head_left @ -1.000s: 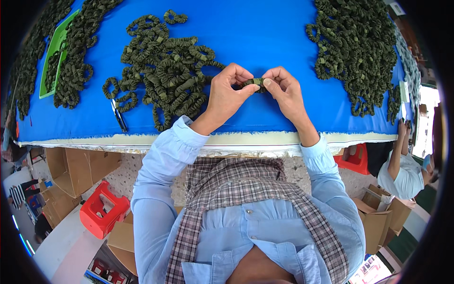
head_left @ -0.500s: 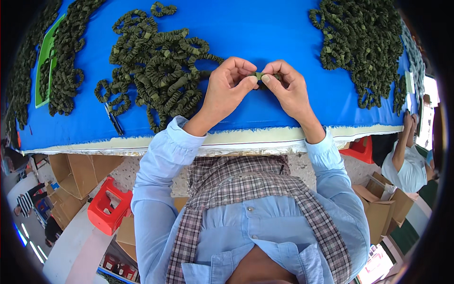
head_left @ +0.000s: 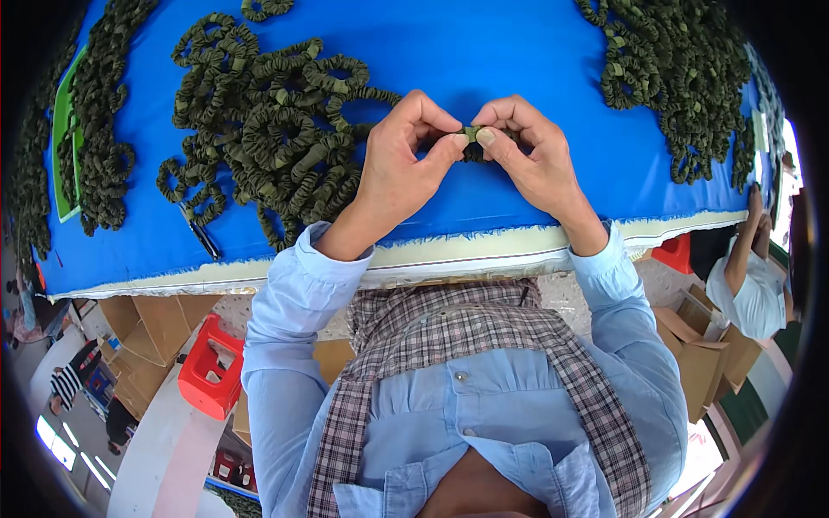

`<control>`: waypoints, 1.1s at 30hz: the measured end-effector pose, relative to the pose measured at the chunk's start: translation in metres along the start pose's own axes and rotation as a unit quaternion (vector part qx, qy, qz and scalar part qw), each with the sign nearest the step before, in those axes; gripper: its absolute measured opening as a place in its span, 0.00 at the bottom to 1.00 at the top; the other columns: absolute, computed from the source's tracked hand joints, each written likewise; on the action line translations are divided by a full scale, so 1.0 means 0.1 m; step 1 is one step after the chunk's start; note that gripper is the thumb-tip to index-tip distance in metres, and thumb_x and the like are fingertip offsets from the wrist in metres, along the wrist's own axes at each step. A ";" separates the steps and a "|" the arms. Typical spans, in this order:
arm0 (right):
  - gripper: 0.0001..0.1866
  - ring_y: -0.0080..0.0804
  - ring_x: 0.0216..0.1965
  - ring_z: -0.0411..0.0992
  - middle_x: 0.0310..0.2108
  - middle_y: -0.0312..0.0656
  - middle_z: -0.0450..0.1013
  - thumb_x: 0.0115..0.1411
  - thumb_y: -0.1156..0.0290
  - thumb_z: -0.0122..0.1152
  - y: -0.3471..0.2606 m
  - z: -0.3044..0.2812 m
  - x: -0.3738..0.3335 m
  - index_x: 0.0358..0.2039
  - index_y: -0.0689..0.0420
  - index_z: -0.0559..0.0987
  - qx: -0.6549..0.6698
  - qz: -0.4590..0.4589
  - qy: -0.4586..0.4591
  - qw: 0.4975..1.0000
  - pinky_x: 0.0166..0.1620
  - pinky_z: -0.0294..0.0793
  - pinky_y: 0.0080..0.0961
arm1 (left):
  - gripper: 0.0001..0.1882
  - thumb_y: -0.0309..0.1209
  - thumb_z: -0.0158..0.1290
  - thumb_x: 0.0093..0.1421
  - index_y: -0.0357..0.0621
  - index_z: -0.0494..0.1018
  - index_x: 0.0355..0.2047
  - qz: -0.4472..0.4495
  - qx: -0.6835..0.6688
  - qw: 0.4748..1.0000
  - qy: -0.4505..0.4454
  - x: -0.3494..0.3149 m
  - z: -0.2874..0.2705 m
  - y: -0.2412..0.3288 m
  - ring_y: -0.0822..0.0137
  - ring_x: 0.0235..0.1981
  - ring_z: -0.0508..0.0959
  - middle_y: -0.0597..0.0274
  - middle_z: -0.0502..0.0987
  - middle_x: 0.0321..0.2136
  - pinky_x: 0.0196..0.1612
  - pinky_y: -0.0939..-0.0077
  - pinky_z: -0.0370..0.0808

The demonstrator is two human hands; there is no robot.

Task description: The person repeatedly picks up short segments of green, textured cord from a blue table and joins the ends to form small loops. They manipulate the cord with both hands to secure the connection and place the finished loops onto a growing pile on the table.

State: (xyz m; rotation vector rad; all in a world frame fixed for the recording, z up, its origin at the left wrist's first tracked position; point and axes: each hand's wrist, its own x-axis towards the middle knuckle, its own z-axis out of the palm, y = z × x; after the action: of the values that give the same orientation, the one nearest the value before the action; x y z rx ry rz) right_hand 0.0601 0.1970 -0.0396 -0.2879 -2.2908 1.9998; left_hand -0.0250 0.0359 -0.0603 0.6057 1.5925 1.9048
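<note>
Your left hand (head_left: 400, 173) and right hand (head_left: 537, 164) pinch a gathered green ring (head_left: 471, 133) at twelve o'clock over the blue bench (head_left: 466, 52); level both pinches and grip lightly so it sits untwisted, clear of the ring pile (head_left: 276, 129) at ten o'clock.

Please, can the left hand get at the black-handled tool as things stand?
Probably yes, once the left hand releases the dark green ring it pinches: nothing covers the near end of the black-handled tool.

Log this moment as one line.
left hand: pinching green fabric ring | right hand: pinching same ring | nearby: ring pile, left of hands | surface: blue cloth
</note>
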 end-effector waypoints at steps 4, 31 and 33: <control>0.06 0.14 0.26 0.67 0.27 0.33 0.72 0.62 0.73 0.57 0.01 0.01 0.00 0.36 0.62 0.74 0.004 0.005 0.003 1.000 0.28 0.67 0.13 | 0.07 0.17 0.56 0.55 0.37 0.69 0.30 0.033 0.012 0.999 -0.001 0.01 0.02 -0.05 0.76 0.28 0.77 0.61 0.76 0.27 0.32 0.82 0.75; 0.05 0.17 0.28 0.68 0.27 0.36 0.71 0.64 0.74 0.54 0.05 -0.04 0.01 0.35 0.62 0.71 0.067 0.017 0.001 0.998 0.31 0.68 0.15 | 0.10 0.22 0.64 0.49 0.38 0.74 0.31 -0.025 -0.012 0.998 0.050 -0.01 0.03 0.08 0.79 0.23 0.75 0.64 0.77 0.22 0.26 0.85 0.72; 0.05 0.17 0.29 0.68 0.27 0.35 0.71 0.64 0.73 0.54 0.03 -0.03 0.01 0.35 0.62 0.71 0.076 0.018 0.001 0.997 0.31 0.68 0.15 | 0.14 0.22 0.65 0.48 0.39 0.76 0.35 -0.019 0.025 0.998 0.059 -0.02 0.06 0.08 0.79 0.22 0.75 0.64 0.78 0.22 0.25 0.85 0.72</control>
State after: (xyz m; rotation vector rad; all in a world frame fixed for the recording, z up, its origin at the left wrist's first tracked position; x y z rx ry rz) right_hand 0.0600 0.2003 -0.0425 -0.3207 -2.1316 2.1741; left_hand -0.0212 0.0378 -0.0517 0.4870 1.7187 1.9081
